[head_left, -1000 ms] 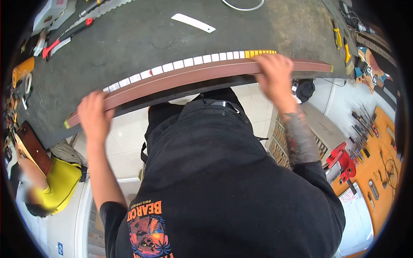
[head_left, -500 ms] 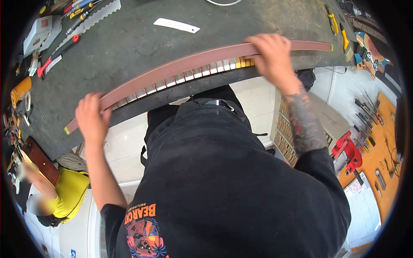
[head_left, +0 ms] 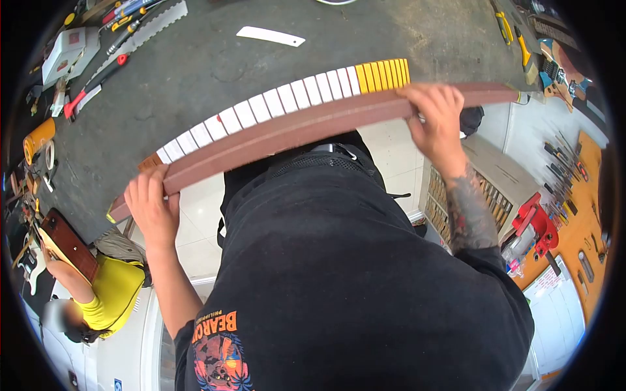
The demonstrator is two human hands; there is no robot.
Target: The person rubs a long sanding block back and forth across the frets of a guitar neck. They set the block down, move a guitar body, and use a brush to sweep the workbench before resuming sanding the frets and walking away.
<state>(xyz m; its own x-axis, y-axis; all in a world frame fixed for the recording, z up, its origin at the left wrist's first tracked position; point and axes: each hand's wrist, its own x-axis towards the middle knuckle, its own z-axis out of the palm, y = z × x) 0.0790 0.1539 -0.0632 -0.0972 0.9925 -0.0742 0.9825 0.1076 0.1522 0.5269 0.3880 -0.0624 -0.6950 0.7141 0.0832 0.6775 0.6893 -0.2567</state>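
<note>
A long reddish-brown bar (head_left: 287,132) with yellowish ends lies across the front edge of the dark workbench. Near its left end my left hand (head_left: 153,202) is wrapped round it, fingers on top and thumb on the near side. My right hand (head_left: 438,124) grips the bar toward its right end in the same way. Just beyond the bar runs a row of narrow blocks, white (head_left: 261,107) for most of its length, yellow (head_left: 383,75) at the right and brown (head_left: 150,162) at the left end.
A white blade-like strip (head_left: 270,36) lies farther back on the workbench (head_left: 339,39). Tools, including a red-handled one (head_left: 78,101), crowd the left side. Yellow-handled tools (head_left: 523,49) are at the right. A person in yellow (head_left: 117,290) holds a brown guitar-like body (head_left: 68,244) at lower left.
Both hands have brought the bar toward my body, off the row of blocks, whose white and yellow tops now show. The person at lower left has shifted an arm slightly.
</note>
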